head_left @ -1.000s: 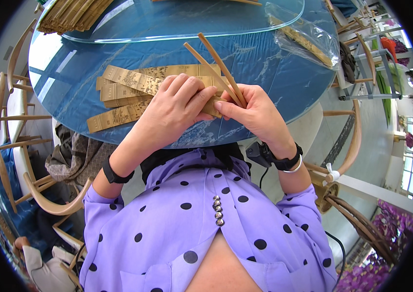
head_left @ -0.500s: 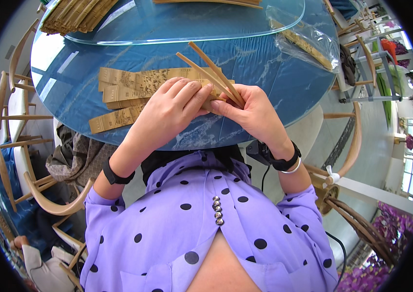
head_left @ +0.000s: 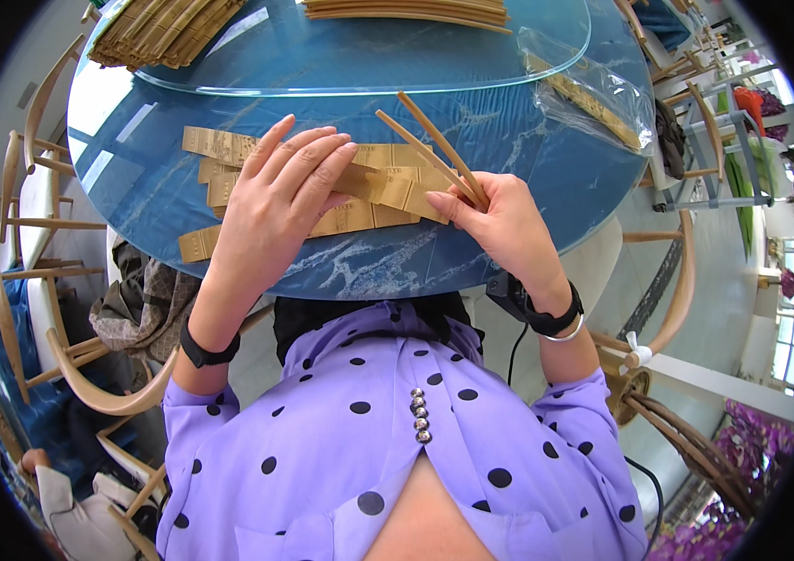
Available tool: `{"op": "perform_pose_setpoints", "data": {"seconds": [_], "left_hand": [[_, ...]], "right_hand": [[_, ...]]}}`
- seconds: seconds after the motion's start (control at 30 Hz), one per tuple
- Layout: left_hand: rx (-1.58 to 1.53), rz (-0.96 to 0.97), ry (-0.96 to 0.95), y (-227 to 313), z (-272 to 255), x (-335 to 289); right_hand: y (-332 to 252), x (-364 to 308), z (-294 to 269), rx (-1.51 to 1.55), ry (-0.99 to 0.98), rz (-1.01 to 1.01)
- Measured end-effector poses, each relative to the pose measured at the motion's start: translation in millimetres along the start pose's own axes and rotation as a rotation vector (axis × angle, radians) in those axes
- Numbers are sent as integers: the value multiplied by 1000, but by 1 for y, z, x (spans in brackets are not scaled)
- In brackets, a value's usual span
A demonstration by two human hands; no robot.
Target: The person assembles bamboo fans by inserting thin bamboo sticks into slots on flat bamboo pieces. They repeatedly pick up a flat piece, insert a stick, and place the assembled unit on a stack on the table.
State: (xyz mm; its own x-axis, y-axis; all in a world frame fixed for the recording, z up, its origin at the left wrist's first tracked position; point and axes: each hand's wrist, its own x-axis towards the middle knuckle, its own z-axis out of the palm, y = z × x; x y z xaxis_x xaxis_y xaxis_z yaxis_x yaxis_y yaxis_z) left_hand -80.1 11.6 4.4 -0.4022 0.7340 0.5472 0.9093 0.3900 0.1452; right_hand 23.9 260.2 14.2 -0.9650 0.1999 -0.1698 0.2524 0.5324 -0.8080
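Two wooden chopsticks point(head_left: 434, 145) stick up at a slant from my right hand point(head_left: 509, 220), pinched at their lower ends. Its thumb also presses on the right end of a gold-brown paper sleeve point(head_left: 406, 194). My left hand point(head_left: 280, 192) lies across the same sleeve with fingers stretched out, covering its left part. The left thumb shows only in part beneath the fingers. Several more flat paper sleeves point(head_left: 199, 245) with dark print lie overlapped on the blue table, under and around both hands.
A thick bundle of sleeved chopsticks point(head_left: 168, 33) lies at the far left on a glass turntable point(head_left: 322, 91). Bare chopsticks point(head_left: 406, 9) are stacked at the far middle. A clear plastic bag point(head_left: 598, 103) with a sleeve inside lies at the right. Wooden chairs point(head_left: 668, 309) stand around the blue table point(head_left: 565, 201).
My left hand has moved left, away from my right hand, and its fingers have straightened. The chopsticks have shifted right with my right hand, and more of the held sleeve shows.
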Motion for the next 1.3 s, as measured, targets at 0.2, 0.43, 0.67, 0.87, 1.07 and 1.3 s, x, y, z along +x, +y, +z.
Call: {"op": "perform_pose_setpoints", "data": {"seconds": [0.2, 0.43, 0.67, 0.87, 1.07, 1.3], "left_hand": [[-22, 32, -34, 16, 5, 0], [-143, -144, 213, 29, 0, 0], [-1545, -1117, 222, 77, 13, -26], [-1703, -1153, 403, 79, 13, -21], [-641, -687, 255, 70, -8, -36], [-371, -94, -5, 35, -1, -8]], "right_hand": [[-34, -15, 6, 107, 104, -186], [-18, -6, 19, 414, -138, -128], [-27, -21, 22, 578, -268, -70], [-34, -24, 19, 570, -307, -25], [-26, -19, 17, 561, -287, -33], [-28, -23, 14, 514, -441, -89]]}}
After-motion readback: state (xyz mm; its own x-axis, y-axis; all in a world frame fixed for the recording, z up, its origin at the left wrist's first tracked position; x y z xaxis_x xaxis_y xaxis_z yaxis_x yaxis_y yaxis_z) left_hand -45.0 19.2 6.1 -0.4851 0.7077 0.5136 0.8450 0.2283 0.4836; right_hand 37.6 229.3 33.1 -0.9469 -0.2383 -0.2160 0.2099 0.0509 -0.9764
